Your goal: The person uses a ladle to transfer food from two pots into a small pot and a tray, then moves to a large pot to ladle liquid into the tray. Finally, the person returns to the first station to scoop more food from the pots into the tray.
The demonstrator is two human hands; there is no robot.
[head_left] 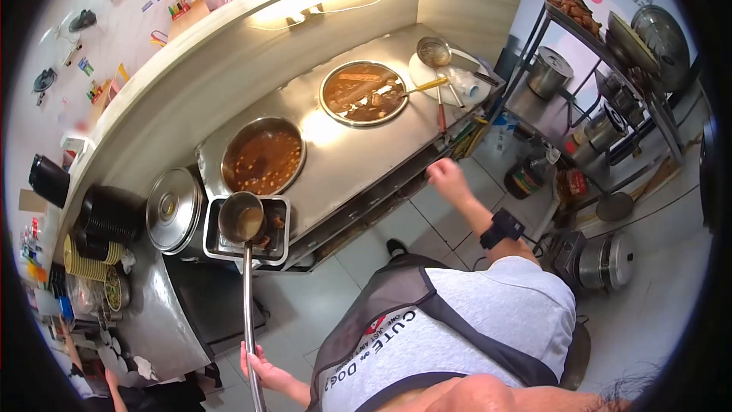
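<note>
My left hand point(265, 372) is closed round the long metal handle of a deep ladle point(248, 297). Its round bowl, with some brownish liquid inside, overlaps a rectangular metal pan point(284, 240) at the counter's left end. Dark brown pieces show in that pan. Held out in front of the counter's edge, my right hand point(447, 180) has its fingers curled in and nothing visible in them. Beyond the ladle, a round pot point(302, 172) set in the counter holds brown broth with many small round pieces. A second pot point(324, 107) holds brown broth with larger pieces and a yellow-handled utensil.
A lidded steel pot point(174, 210) stands left of the pan. Stacked black and yellow bowls point(84, 255) sit further left. A strainer point(434, 52) lies at the counter's far end. The right-hand metal rack point(526, 46) carries pots and food. Another person's arm point(114, 389) shows at lower left.
</note>
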